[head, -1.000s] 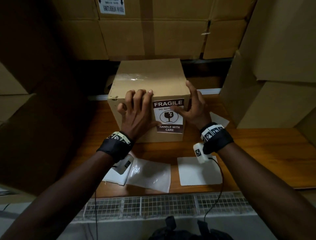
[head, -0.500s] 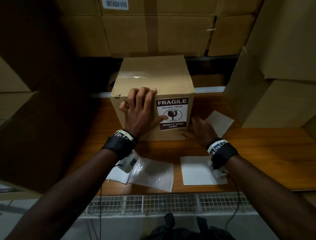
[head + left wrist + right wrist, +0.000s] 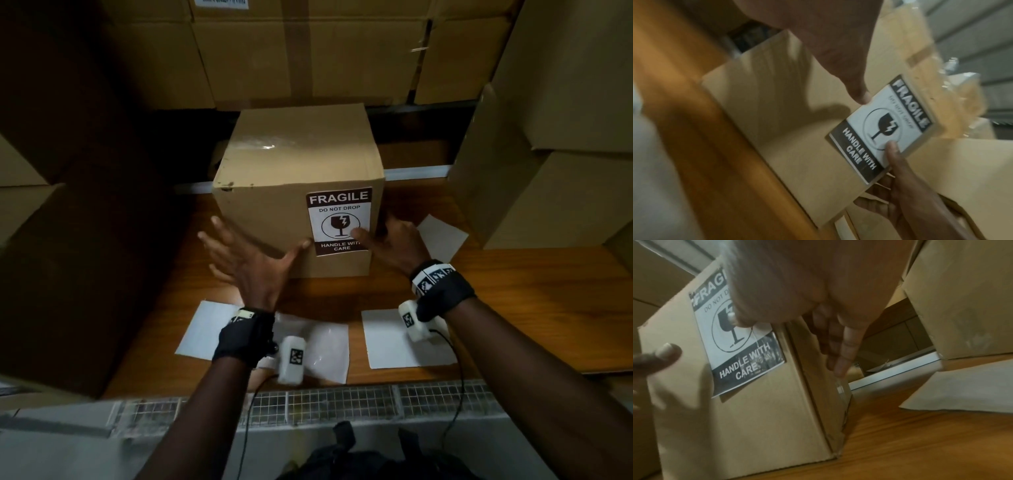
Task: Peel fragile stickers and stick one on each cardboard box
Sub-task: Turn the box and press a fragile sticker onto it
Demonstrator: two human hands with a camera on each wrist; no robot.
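A brown cardboard box (image 3: 274,205) stands on the wooden table (image 3: 513,291). A white and black FRAGILE sticker (image 3: 339,219) is stuck on its front face, near the right edge. My left hand (image 3: 250,260) is open with fingers spread at the box's lower left front, its thumb tip touching the cardboard beside the sticker. My right hand (image 3: 394,243) is at the box's right edge. Its thumb presses on the sticker (image 3: 885,126), and its straight fingers (image 3: 842,353) lie along the right side of the box (image 3: 756,418).
White backing sheets lie on the table in front of the box (image 3: 202,329), (image 3: 322,349), (image 3: 394,342), and one to its right (image 3: 442,236). Large cardboard boxes are stacked behind (image 3: 308,51), on the right (image 3: 548,171) and on the left (image 3: 68,205). A wire grille (image 3: 342,401) runs along the near edge.
My left hand left the box's upper front and dropped to the lower left, fingers spread. My right hand rose from the table to the box's right edge, thumb on the sticker.
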